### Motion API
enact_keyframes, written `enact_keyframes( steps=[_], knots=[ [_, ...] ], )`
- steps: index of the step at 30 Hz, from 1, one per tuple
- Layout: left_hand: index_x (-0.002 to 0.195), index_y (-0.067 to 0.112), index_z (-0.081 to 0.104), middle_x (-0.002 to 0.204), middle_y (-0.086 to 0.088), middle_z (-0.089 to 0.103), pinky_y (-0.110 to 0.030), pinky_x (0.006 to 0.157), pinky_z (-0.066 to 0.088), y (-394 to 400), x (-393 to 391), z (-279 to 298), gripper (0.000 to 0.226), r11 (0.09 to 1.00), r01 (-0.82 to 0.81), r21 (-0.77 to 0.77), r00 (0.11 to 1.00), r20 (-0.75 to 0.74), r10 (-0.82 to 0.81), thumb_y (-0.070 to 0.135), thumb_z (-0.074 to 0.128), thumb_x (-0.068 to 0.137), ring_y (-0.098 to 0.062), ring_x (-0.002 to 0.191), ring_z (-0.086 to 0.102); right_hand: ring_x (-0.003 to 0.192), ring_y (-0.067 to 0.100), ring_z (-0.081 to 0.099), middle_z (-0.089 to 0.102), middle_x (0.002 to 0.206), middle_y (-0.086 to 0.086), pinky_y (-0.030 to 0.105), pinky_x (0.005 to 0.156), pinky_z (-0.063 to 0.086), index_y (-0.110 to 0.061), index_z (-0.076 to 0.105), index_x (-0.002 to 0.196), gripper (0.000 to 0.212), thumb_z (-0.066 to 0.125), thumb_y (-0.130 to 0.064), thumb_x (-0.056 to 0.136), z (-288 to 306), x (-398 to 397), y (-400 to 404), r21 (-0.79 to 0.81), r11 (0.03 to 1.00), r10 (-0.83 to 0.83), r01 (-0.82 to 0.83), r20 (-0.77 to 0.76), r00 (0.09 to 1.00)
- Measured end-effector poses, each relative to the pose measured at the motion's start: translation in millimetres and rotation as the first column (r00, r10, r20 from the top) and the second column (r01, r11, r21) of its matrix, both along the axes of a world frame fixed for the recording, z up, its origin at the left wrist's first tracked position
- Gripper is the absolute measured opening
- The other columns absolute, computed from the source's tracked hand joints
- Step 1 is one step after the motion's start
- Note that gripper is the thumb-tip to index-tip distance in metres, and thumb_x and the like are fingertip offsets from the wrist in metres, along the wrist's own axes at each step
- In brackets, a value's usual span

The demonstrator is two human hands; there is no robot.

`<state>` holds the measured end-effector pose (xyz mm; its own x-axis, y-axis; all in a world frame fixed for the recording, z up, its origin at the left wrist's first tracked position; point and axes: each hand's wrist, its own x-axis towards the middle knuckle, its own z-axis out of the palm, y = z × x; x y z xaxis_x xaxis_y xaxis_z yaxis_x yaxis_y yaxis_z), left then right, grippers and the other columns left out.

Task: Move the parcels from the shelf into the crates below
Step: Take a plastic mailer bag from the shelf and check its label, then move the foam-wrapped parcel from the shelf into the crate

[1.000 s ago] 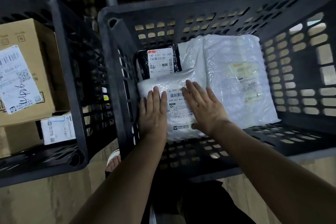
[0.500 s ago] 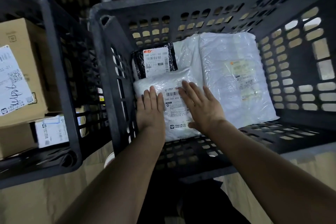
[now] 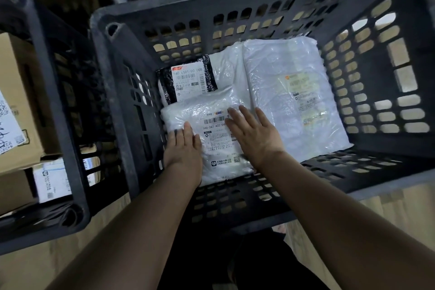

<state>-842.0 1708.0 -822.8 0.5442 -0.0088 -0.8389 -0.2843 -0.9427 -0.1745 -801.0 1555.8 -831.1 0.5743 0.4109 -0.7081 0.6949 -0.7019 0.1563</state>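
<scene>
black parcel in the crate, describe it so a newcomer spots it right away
Start at the big dark crate in the middle of the view. In its far left corner lies the black parcel, partly under the white parcel that both hands rest on. It is the only dark wrapper there; a white label covers most of its top.

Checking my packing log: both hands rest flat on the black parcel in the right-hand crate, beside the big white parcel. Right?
Not quite. The head view shows the left hand and right hand flat on the small white parcel; the black parcel lies untouched behind it. The crate and big white parcel are right.
</scene>
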Motion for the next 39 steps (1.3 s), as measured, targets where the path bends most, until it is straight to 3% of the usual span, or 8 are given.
enact_keyframes(
  steps=[4, 7, 11, 18, 22, 25, 32, 39],
  knots=[
    [0.146, 0.000, 0.011, 0.149, -0.020, 0.017, -0.041, 0.118, 0.008, 2.9, 6.7, 12.5, 0.072, 0.997, -0.033, -0.073, 0.982, 0.181, 0.046, 0.020, 0.050, 0.088, -0.033, 0.139, 0.018, 0.143, 0.023, -0.025, -0.037, 0.150, 0.009, 0.042, 0.115, -0.010, -0.010, -0.041, 0.131, 0.106, 0.054, -0.036, 0.092, 2.9, -0.1, -2.5, 0.023, 0.994, -0.108, 0.108, 0.024, 0.994],
    [0.147, 0.000, -0.002, 0.153, -0.020, 0.001, -0.041, 0.118, 0.005, 8.2, 13.1, 9.3, 0.077, 0.995, -0.072, -0.067, 0.967, 0.239, 0.086, 0.016, 0.048, 0.091, -0.033, 0.141, 0.009, 0.143, 0.022, -0.025, -0.038, 0.150, 0.009, 0.042, 0.116, -0.009, -0.008, -0.040, 0.134, 0.120, 0.062, -0.049, 0.085, -1.4, 5.4, -2.1, 0.025, 0.995, -0.097, 0.097, 0.023, 0.995],
    [0.145, -0.001, -0.016, 0.154, -0.020, -0.018, -0.040, 0.117, -0.003, 10.7, 16.4, -5.6, 0.087, 0.997, -0.063, -0.053, 0.980, 0.187, 0.071, 0.015, 0.049, 0.090, -0.032, 0.144, -0.005, 0.142, 0.023, -0.025, -0.038, 0.149, 0.009, 0.042, 0.116, -0.009, -0.008, -0.037, 0.137, 0.129, 0.064, -0.061, 0.077, -14.8, 14.4, -4.0, 0.002, 0.997, -0.075, 0.075, 0.017, 0.997],
    [0.147, 0.006, -0.016, 0.156, -0.014, -0.015, -0.045, 0.116, 0.000, 15.8, 18.1, 30.4, 0.092, 0.998, -0.058, -0.002, 0.989, 0.136, 0.058, 0.032, 0.052, 0.091, -0.030, 0.145, -0.004, 0.144, 0.025, -0.021, -0.036, 0.151, 0.009, 0.041, 0.116, -0.006, -0.009, -0.031, 0.142, 0.116, 0.064, -0.045, 0.086, 16.8, 8.9, 1.0, -0.013, 0.996, -0.092, 0.092, -0.008, 0.996],
    [0.148, 0.011, 0.012, 0.153, -0.014, 0.016, -0.041, 0.112, 0.019, 30.1, 24.1, 106.4, 0.070, 1.000, -0.020, -0.016, 0.972, 0.234, 0.023, 0.030, 0.049, 0.091, -0.030, 0.139, 0.019, 0.146, 0.027, -0.014, -0.037, 0.150, 0.008, 0.043, 0.118, -0.001, -0.009, -0.032, 0.142, 0.112, 0.062, -0.039, 0.089, 87.0, 10.2, 6.0, -0.049, 0.989, -0.142, 0.140, -0.038, 0.989],
    [0.143, 0.012, 0.026, 0.150, -0.010, 0.024, -0.037, 0.110, 0.021, 40.7, 37.4, 179.7, 0.057, 0.995, 0.035, -0.092, 0.942, 0.335, -0.002, 0.025, 0.047, 0.092, -0.027, 0.138, 0.020, 0.146, 0.027, -0.010, -0.031, 0.154, 0.007, 0.043, 0.118, 0.002, -0.009, -0.029, 0.144, 0.115, 0.066, -0.041, 0.086, 160.0, 21.7, 6.0, -0.040, 0.983, -0.181, 0.179, -0.031, 0.983],
    [0.145, 0.015, 0.021, 0.151, -0.012, 0.021, -0.043, 0.113, 0.017, 47.9, 64.9, 371.9, 0.062, 0.999, -0.008, -0.054, 0.878, 0.477, 0.033, 0.029, 0.049, 0.092, -0.029, 0.139, 0.018, 0.146, 0.027, 0.002, -0.009, 0.159, 0.007, 0.042, 0.118, 0.008, -0.007, -0.003, 0.150, 0.098, 0.063, -0.045, 0.087, 356.9, 59.4, 2.2, 0.064, 0.973, -0.223, 0.222, 0.013, 0.975],
    [0.141, 0.017, 0.027, 0.146, -0.008, 0.030, -0.039, 0.110, 0.020, 35.1, 44.4, 552.6, 0.051, 0.949, -0.211, -0.234, 0.738, 0.599, 0.311, 0.036, 0.041, 0.096, -0.026, 0.136, 0.024, 0.138, 0.025, 0.024, 0.024, 0.151, 0.006, 0.038, 0.113, 0.022, -0.013, 0.025, 0.144, 0.073, 0.061, -0.042, 0.088, 532.8, 55.6, 8.6, 0.321, 0.911, -0.283, 0.261, 0.022, 0.959]
  ],
)
